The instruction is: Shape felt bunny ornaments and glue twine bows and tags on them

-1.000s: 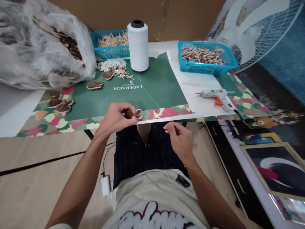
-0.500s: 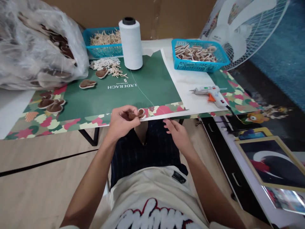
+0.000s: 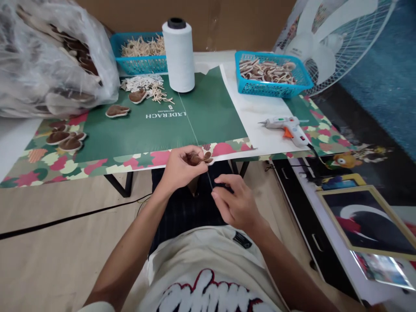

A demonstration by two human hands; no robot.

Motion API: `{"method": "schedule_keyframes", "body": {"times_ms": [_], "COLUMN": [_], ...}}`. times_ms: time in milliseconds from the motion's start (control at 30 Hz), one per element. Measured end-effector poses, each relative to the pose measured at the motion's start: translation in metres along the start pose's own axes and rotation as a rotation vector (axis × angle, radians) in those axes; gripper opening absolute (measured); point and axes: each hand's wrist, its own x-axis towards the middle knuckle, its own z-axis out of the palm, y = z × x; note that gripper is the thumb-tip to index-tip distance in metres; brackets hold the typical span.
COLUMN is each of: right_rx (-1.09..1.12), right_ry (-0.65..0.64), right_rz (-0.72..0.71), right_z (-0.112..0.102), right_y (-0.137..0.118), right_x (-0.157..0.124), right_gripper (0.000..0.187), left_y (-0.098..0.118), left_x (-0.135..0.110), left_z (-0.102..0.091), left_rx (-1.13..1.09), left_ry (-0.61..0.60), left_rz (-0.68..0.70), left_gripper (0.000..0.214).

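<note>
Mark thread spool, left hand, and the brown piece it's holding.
thread spool [image 3: 178, 56], head view, middle of winding.
left hand [image 3: 180, 168], head view, back of hand.
brown piece [image 3: 207, 157], head view, exposed right end.

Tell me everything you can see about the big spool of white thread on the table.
The spool of white thread is a tall cylinder, wound full, with a black core end on top. It stands upright at the back of the green mat, in front of a blue basket. One thin strand leaves it and runs across the mat toward the left hand, which holds a small brown piece.
</note>
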Motion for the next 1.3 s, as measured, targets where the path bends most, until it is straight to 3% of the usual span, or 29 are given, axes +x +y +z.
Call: {"method": "schedule_keyframes", "body": {"times_ms": [100,167,267,400,567,733,833,933,1033,1300], "right_rx": [0.115,0.353,0.710,0.849,0.755,0.627,0.410,0.169,0.042,0.011], "right_ry": [-0.046,-0.066,-0.125,-0.205,-0.273,-0.244,-0.233,-0.273,-0.310,-0.301], "right_rz": [-0.144,-0.133,0.024,0.213,0.115,-0.032,-0.276,-0.517,-0.649,-0.774], "right_z": [-0.001,-0.001,-0.005,-0.023,-0.033,-0.011,0.005,0.014,0.012,-0.002], "right_y": [-0.006,-0.008,-0.010,-0.013,-0.008,0.020,0.047,0.074,0.093,0.112], "right_x": [0.010,0.018,0.031,0.053,0.103,0.154,0.170,0.172,0.164,0.138], "right_gripper": [0.011,0.013,0.016,0.026,0.031,0.033,0.028,0.020,0.017,0.010], "left_y": [-0.001,-0.001,0.002,0.007,0.016,0.019,0.020,0.024,0.028,0.023], "left_x": [-0.002,-0.005,-0.011,-0.019,-0.024,-0.022,-0.019,-0.015,-0.011,-0.001], "left_z": [0.001,-0.002,-0.008,-0.014,-0.015,-0.019,-0.025,-0.029,-0.029,-0.021], "left_rx": [0.007,0.012,0.003,0.010,0.132,0.119,0.069,-0.049,-0.182,-0.324], "left_ry": [-0.011,-0.019,-0.015,0.030,-0.034,-0.092,-0.108,-0.130,-0.124,-0.136], "left_rz": [-0.021,-0.028,-0.044,-0.051,-0.025,-0.054,-0.095,-0.153,-0.178,-0.209], "left_gripper": [0.015,0.016,0.017,0.017,0.011,0.010,0.013,0.016,0.016,0.016]}}
